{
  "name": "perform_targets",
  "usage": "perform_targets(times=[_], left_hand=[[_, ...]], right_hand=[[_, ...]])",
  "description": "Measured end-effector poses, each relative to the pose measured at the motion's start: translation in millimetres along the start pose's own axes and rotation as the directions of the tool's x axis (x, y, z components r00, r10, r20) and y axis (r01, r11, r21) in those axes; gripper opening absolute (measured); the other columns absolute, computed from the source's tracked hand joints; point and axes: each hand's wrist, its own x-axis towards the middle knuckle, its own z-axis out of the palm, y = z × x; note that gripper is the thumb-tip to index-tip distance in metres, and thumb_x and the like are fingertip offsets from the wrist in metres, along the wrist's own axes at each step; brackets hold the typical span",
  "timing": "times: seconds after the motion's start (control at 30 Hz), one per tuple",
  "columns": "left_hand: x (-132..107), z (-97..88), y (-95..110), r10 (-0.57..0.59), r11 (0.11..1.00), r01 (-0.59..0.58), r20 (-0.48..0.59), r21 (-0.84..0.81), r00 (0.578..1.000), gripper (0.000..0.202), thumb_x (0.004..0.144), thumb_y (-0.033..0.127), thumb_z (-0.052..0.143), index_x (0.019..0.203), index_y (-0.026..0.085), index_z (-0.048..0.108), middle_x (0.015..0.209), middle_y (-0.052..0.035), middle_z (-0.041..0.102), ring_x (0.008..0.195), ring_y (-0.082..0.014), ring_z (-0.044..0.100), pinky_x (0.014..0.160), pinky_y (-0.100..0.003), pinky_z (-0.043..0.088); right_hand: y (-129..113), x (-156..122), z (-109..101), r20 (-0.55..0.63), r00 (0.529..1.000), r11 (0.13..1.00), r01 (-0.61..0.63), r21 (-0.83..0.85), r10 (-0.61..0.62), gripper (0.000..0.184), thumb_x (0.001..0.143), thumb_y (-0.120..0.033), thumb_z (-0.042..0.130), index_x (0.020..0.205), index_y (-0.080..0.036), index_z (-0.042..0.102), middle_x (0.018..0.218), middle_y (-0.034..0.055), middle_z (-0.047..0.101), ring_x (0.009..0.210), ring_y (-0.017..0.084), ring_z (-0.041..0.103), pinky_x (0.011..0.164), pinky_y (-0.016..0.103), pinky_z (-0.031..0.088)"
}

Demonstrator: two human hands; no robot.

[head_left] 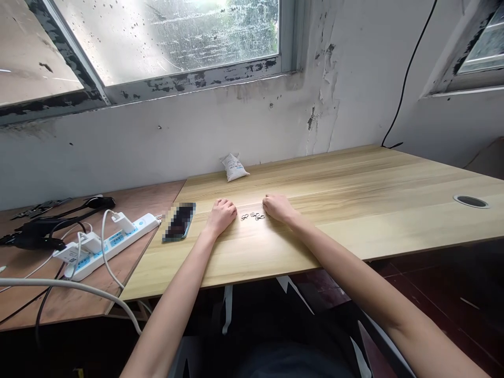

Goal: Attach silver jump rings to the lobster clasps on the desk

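Observation:
Both of my forearms stretch out over a light wooden desk [354,210]. My left hand [221,213] rests on the desk with its fingers curled into a loose fist. My right hand [277,206] lies a short way to the right, fingers also curled under. Between the two hands lie several small metal rings [252,216] on the wood, just off the fingertips of each hand. Whether either hand pinches a ring is too small to make out.
A phone [179,221] lies left of my left hand. A small white bag [234,167] sits by the wall. On the darker table at left are a white power strip [106,244] with plugs, cables and black gear [43,228]. A cable hole [471,201] is at far right.

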Motion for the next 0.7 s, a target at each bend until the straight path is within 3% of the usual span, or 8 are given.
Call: perform_targets(times=[0.1,0.23,0.4,0.7], left_hand=[[-3,0.8,-3,-0.040,0.998,0.038,-0.041,-0.050,0.998,0.014,0.080,0.016,0.057,0.071,0.021,0.067,0.082,-0.0074,0.070,0.093,-0.0261,0.059,0.096,-0.045,0.038],[-7,-0.6,0,-0.109,0.986,0.095,-0.094,-0.140,0.990,0.006,0.076,0.018,0.062,0.073,0.021,0.065,0.084,-0.0049,0.070,0.091,-0.0240,0.060,0.094,-0.042,0.040],[-8,-1.9,16,-0.117,0.962,0.089,-0.094,-0.257,0.989,0.007,0.074,0.016,0.063,0.069,0.021,0.061,0.081,-0.0015,0.069,0.089,-0.0209,0.061,0.092,-0.039,0.043],[-8,0.1,28,-0.130,0.918,0.089,-0.083,-0.386,0.988,0.005,0.075,0.018,0.064,0.070,0.021,0.063,0.082,-0.0019,0.068,0.090,-0.0206,0.061,0.090,-0.038,0.046]], right_hand=[[-5,-5,0,-0.116,0.993,0.996,0.038,0.086,-0.028,0.021,0.094,-0.019,0.050,0.087,-0.013,0.069,0.099,0.0151,0.069,0.096,0.023,0.062,0.085,0.033,0.044],[-12,-7,4,-0.211,0.976,0.967,0.100,0.235,-0.050,0.017,0.093,-0.022,0.050,0.095,-0.016,0.067,0.093,0.0085,0.071,0.085,0.018,0.062,0.076,0.028,0.042],[-20,-6,13,-0.214,0.972,0.877,0.188,0.441,-0.100,0.017,0.092,-0.025,0.053,0.094,-0.017,0.068,0.076,0.0024,0.070,0.064,0.012,0.058,0.062,0.022,0.038],[-31,-11,14,-0.158,0.978,0.674,0.208,0.709,-0.135,0.025,0.090,-0.031,0.053,0.089,-0.013,0.071,0.071,0.0041,0.070,0.061,0.013,0.062,0.058,0.022,0.044]])
